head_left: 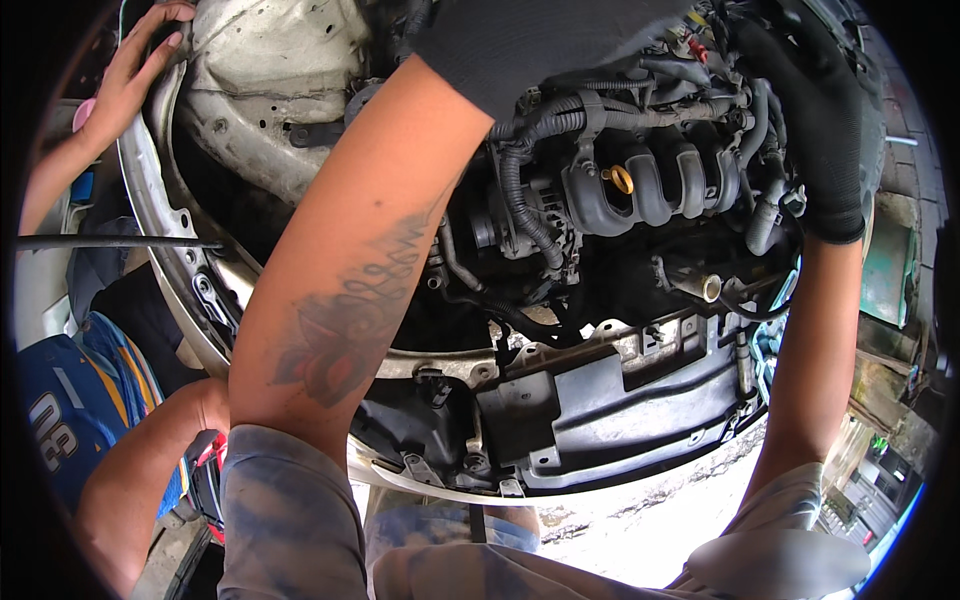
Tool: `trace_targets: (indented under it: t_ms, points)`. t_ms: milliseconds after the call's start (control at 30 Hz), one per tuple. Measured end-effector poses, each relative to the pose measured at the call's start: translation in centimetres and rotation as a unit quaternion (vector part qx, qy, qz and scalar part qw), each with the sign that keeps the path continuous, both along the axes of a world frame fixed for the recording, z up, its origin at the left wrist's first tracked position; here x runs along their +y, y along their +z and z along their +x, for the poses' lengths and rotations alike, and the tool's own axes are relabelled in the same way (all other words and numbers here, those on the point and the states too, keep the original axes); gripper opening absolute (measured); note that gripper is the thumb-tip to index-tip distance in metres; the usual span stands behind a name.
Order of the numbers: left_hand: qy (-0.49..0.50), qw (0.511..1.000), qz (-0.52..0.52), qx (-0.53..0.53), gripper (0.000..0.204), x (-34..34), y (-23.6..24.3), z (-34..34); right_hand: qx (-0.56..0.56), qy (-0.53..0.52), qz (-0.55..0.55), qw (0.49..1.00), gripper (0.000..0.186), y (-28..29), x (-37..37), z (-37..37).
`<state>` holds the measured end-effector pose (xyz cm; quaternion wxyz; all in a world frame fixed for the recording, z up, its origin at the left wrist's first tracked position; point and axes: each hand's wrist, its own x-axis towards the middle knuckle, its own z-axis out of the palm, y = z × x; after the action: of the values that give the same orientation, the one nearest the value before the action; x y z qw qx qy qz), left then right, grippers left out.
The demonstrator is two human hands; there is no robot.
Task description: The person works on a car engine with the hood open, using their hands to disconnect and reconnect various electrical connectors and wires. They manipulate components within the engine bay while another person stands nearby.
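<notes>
The engine (pixel 640 180) is seen at the centre of the view, toward two o'clock, with its dark ribbed intake manifold (pixel 650 185) lying with its long axis running from nine to three o'clock and its runners curving down toward six o'clock. A yellow dipstick ring (pixel 621 179) stands among the runners, and a corrugated black hose (pixel 522 195) curls down at the manifold's nine o'clock side. A brass-coloured pipe end (pixel 708 288) points toward four o'clock just below the manifold.

The left hand (pixel 520 45), in a black glove, is laid over the top of the engine at twelve o'clock; its fingers are cut off by the picture's upper edge, so it cannot be told whether anything is held. The right hand (pixel 815 130), also gloved in black, is pressed against the hoses at the engine's three o'clock side; how far its fingers are closed cannot be told.

Below the engine, at six o'clock, a black plastic front panel (pixel 600 400) is seen. At ten o'clock another person's bare hand (pixel 135 70) rests on the pale inner wing (pixel 260 80), and at eight o'clock a person in a blue shirt (pixel 70 400) is seen.
</notes>
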<state>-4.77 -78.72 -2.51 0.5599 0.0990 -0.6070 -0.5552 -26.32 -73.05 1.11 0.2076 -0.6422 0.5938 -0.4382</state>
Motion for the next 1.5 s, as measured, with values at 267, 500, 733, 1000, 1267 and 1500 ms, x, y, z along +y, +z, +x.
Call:
trace_targets:
  t_ms: [267, 500, 733, 1000, 1267, 1500]
  points:
    - [0.124, 0.979, -0.159, 0.04, 0.019, -1.8, 0.7, -0.8, 0.084, 0.285, 0.183, 0.937, 0.033, 0.6, -5.2, -7.5]
    - [0.158, 0.986, 0.053, 0.024, 0.016, -3.0, -0.2, 5.0, 0.146, -0.033, 0.002, 0.989, 0.025, -1.9, -3.7, -9.7]
    - [0.165, 0.965, 0.04, -0.198, 0.021, -5.0, -6.9, -0.9, 0.393, -0.037, -0.087, 0.915, 0.028, 2.2, -2.3, -11.1]
    - [0.241, 0.903, -0.03, -0.355, 0.028, -7.8, -10.0, -3.3, 0.017, 0.049, -0.105, 0.993, 0.023, 2.8, -2.3, -2.8]
    - [0.283, 0.881, -0.056, -0.374, 0.037, -8.2, -11.4, -3.8, 0.127, 0.069, -0.025, 0.989, 0.023, -7.0, -7.6, -0.7]
    - [0.258, 0.884, -0.023, -0.389, 0.034, -8.0, -10.2, -5.1, 0.183, 0.251, -0.02, 0.95, 0.024, -8.2, -10.0, -2.4]
